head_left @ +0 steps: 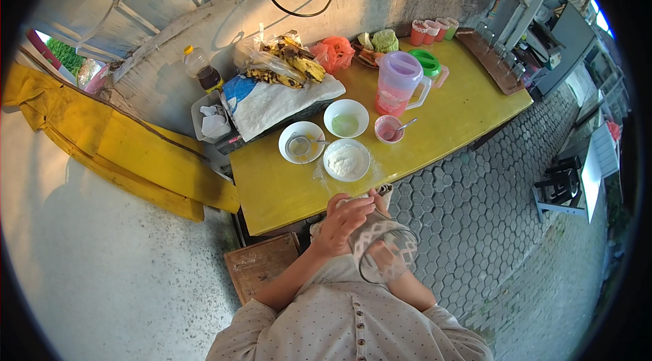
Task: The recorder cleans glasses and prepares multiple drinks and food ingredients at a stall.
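Your right hand [388,259] sits inside a clear glass bowl [390,252], fingers closed on it from within, while your left hand [343,222] presses a patterned cloth [370,228] against its outside, apparently wiping, just off the yellow table [285,191] near the flour bowl [346,159].

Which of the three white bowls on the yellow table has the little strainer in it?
The left white bowl, farthest from the pink pitcher. The flour bowl nearest the hands holds white powder, and the back bowl holds something pale green.
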`<state>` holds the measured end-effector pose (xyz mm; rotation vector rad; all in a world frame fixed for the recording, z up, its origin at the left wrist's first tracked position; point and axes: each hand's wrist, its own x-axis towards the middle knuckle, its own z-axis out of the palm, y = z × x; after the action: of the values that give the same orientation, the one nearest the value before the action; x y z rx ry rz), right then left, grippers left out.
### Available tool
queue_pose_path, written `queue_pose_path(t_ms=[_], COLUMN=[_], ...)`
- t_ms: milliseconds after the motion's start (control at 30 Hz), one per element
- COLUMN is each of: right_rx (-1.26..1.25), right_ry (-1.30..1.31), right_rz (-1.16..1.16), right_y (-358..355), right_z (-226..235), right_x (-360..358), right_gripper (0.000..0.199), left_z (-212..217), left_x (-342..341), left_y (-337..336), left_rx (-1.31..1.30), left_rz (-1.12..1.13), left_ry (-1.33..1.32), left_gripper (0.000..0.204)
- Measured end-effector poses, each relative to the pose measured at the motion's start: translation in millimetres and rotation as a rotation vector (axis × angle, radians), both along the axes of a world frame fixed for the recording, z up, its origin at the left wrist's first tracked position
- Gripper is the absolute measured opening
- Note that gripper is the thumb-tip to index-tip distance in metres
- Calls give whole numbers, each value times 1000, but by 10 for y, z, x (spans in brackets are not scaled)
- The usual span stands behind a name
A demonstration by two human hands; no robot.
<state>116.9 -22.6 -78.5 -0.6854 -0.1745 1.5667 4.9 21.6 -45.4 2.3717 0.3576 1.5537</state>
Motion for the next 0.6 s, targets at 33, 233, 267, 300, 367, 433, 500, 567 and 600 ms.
queue_pose_path(t_ms=[33,233,267,300,367,433,500,567,600], right_rx=[-40,-62,-61,-74,-27,-46,-95,-87,-74], right_ry=[161,-202,-201,-259,-344,-370,-358,-571,-778], right_rz=[-20,-403,-400,-436,-478,-429,-380,-289,-185], right_y=[15,40,23,7,7,8,109,109,121], right_z=[1,628,609,571,563,620,643,781,854], right_x=[29,-168,-179,-176,-184,-164,-146,-56,-32], right_gripper=[32,28,28,30,32,31,27,28,31], left_z=[-53,15,-42,-14,81,109,133,190,216], left_x=[13,175,178,210,224,192,165,131,100], left_y=[37,-50,-79,-55,-90,-66,13,102,122], left_rx=[-96,-1050,-1047,-1020,-1000,-959,-864,-939,-1009], left_rz=[-38,-343,-340,-349,-309,-306,-295,-341,-378], left_ry=[-39,-549,-550,-529,-499,-485,-437,-429,-421], left_gripper=[83,87,87,88,95,94,94,95,95])
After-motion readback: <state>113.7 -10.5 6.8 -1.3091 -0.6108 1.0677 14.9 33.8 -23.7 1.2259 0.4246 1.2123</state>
